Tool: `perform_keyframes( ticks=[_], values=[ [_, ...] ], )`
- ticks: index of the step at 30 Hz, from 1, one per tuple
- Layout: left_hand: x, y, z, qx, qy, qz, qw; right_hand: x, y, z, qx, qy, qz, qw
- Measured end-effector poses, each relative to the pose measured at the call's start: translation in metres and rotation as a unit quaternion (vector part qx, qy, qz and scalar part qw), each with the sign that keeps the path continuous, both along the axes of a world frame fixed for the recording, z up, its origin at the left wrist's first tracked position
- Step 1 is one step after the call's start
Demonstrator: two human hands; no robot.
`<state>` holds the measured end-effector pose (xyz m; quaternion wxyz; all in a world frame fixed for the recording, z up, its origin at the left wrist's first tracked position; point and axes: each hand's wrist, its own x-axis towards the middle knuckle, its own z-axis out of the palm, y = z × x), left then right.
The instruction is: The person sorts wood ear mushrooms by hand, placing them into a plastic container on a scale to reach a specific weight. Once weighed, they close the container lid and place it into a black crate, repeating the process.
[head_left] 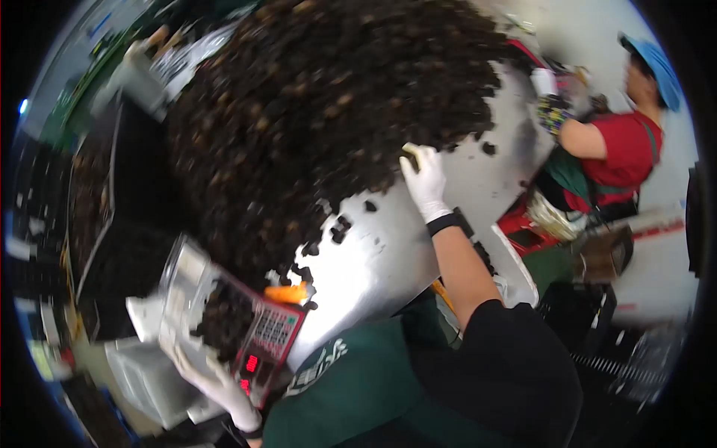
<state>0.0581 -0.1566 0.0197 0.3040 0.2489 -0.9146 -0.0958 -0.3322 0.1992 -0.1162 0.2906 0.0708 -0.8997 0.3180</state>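
Observation:
My left hand (216,384), in a white glove, lies against the lower edge of a clear plastic container (185,272), its fingers stretched and apart. Dark pieces (224,317) fill part of that container, which sits at a red-framed scale (272,328) with lit red digits. My right hand (426,179), also gloved in white, is at the near edge of a large heap of dark brown pieces (321,97). Its fingers are curled together around something too small and blurred to name. An orange object (287,293) lies between the scale and the heap.
A metal table (373,257) bears the heap and a few loose pieces. Another person (624,153) in a red shirt and blue hat is at the right. Left of the heap stands a large black bin (138,172). A white-rimmed tray (517,265) lies beside my right forearm.

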Motion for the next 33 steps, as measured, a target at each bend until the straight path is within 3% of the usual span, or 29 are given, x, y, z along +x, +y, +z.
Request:
perform_keyframes(
  ticks=[2,3,4,5,6,10,15,19,20,22,23,25,26,28,32,33],
  values=[
    [0.003,0.003,0.003,-0.020,0.012,-0.016,1.000,0.003,-0.011,-0.007,0.087,0.018,0.071,0.993],
    [0.013,0.006,0.001,0.011,-0.006,0.036,0.999,0.010,-0.013,0.000,0.108,-0.018,0.104,0.989],
    [0.013,0.011,0.004,0.019,0.016,0.033,0.999,0.013,-0.019,-0.006,0.082,0.008,0.104,0.991],
    [0.018,0.011,0.004,0.022,0.031,0.047,0.998,0.016,-0.019,-0.009,0.033,-0.056,0.099,0.993],
    [0.022,0.011,0.004,0.031,0.044,0.059,0.997,0.013,-0.015,-0.016,0.078,-0.020,0.102,0.991],
    [0.043,0.009,0.003,0.047,0.092,0.113,0.988,0.006,0.010,-0.034,0.009,-0.074,0.103,0.992],
    [0.060,0.007,0.007,0.110,0.198,0.156,0.962,0.016,0.022,-0.035,0.049,-0.106,0.097,0.988],
    [0.064,0.005,0.009,0.140,0.260,0.150,0.944,0.044,-0.015,-0.001,-0.115,-0.120,0.157,0.973],
    [0.064,0.004,0.009,0.149,0.273,0.144,0.939,0.064,-0.041,0.019,-0.177,-0.197,0.162,0.951],
    [0.058,0.005,0.008,0.165,0.258,0.147,0.940,0.109,-0.099,0.061,-0.183,-0.161,0.293,0.925],
    [0.053,0.007,0.007,0.173,0.253,0.145,0.941,0.128,-0.124,0.083,-0.129,-0.107,0.358,0.919],
    [0.044,0.008,0.003,0.178,0.260,0.118,0.942,0.156,-0.173,0.117,-0.112,-0.070,0.473,0.871],
    [0.040,0.011,0.002,0.176,0.254,0.112,0.945,0.166,-0.195,0.129,-0.145,-0.090,0.543,0.822],
    [0.035,0.014,0.003,0.163,0.238,0.102,0.952,0.181,-0.243,0.142,-0.150,0.033,0.642,0.751],
    [0.032,0.018,0.004,0.165,0.216,0.102,0.957,0.199,-0.286,0.130,0.136,0.042,0.726,0.673],
    [0.035,0.019,0.002,0.165,0.213,0.104,0.957,0.200,-0.291,0.131,0.183,-0.013,0.733,0.655]
  ],
)
